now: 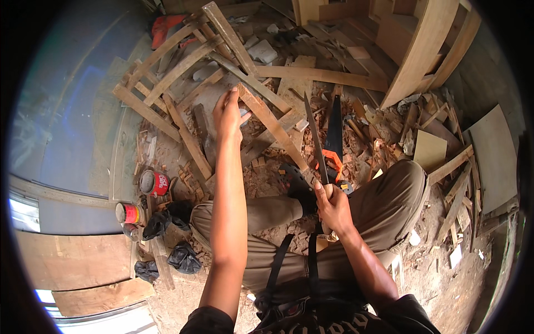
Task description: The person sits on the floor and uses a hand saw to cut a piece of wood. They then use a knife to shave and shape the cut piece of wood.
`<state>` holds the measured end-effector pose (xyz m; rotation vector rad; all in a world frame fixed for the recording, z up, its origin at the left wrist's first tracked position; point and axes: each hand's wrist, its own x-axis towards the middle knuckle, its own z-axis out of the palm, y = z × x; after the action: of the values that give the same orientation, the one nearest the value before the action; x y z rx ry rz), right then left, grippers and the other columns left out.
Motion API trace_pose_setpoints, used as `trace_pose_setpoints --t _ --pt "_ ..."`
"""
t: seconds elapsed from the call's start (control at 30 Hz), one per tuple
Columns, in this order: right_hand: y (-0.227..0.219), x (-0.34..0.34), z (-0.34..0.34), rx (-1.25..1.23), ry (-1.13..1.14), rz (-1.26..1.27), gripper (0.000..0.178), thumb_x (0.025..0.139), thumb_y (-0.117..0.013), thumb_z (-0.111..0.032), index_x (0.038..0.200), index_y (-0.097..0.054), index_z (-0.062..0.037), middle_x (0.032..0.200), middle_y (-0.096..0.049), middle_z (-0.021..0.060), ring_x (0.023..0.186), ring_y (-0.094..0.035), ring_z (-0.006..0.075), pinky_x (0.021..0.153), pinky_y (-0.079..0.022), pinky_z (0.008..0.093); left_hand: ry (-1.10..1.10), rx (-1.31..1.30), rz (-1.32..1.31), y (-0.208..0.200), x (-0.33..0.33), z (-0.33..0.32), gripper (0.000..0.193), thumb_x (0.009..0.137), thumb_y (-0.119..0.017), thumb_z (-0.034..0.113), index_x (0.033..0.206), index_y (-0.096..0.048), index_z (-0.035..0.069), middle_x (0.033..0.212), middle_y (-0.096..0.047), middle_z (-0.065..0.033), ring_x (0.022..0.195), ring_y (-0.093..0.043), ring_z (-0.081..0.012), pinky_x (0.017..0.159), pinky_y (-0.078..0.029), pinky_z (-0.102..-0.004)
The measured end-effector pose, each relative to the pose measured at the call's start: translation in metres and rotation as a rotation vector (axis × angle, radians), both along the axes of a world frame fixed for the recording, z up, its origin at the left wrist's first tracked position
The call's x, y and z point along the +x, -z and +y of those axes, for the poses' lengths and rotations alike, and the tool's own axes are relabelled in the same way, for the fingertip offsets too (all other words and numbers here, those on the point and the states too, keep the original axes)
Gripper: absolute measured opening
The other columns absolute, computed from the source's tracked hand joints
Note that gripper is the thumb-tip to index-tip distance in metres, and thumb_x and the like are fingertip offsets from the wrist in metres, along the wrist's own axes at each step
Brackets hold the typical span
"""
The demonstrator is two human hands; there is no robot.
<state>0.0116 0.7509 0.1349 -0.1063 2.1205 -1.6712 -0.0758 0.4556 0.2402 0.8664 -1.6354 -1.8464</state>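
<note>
My left hand (227, 116) is stretched forward, its fingers closed on the upper end of a wooden bar (271, 123). The bar slants down to the right, its lower end close to my right hand (335, 210). That hand is wrapped round the light wooden handle of a long, tapering file (316, 142), its dark blade pointing up and away. File and bar lie side by side at an angle; whether they touch, I cannot tell. Just right of the file is a handsaw (334, 123) with a black blade and orange handle.
A wooden frame (192, 58) lies ahead on the left. Panelled woodwork (417, 55) stands at the far right. Two paint cans (154, 182) and black plastic bags (183, 258) sit left of my legs. Offcuts (431, 149) and wood chips litter the floor.
</note>
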Motion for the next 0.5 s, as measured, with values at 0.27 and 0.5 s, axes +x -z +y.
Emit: trace_pose_setpoints --t 0.27,0.5 --pt "-0.024 0.007 -0.013 -0.015 -0.083 0.109 0.047 0.103 -0.055 -0.045 0.083 -0.051 -0.0033 0.059 -0.048 -0.0025 0.05 -0.047 0.0052 0.045 -0.039 0.0257 0.063 -0.056 0.031 0.007 -0.004 0.002 0.054 0.097 -0.065 0.041 0.134 -0.059 0.003 0.135 -0.058 -0.0127 0.122 -0.058 -0.0287 0.096 -0.056 -0.0508" --pt "-0.107 -0.016 -0.039 -0.053 -0.109 0.317 0.046 0.104 -0.054 -0.039 0.092 -0.054 0.0046 0.058 -0.052 0.0078 0.051 -0.053 0.0155 0.05 -0.042 0.0328 0.121 -0.104 0.034 -0.004 0.029 0.067 0.053 0.097 -0.066 0.04 0.134 -0.059 0.003 0.131 -0.063 -0.0115 0.122 -0.06 -0.0227 0.087 -0.058 -0.0403"
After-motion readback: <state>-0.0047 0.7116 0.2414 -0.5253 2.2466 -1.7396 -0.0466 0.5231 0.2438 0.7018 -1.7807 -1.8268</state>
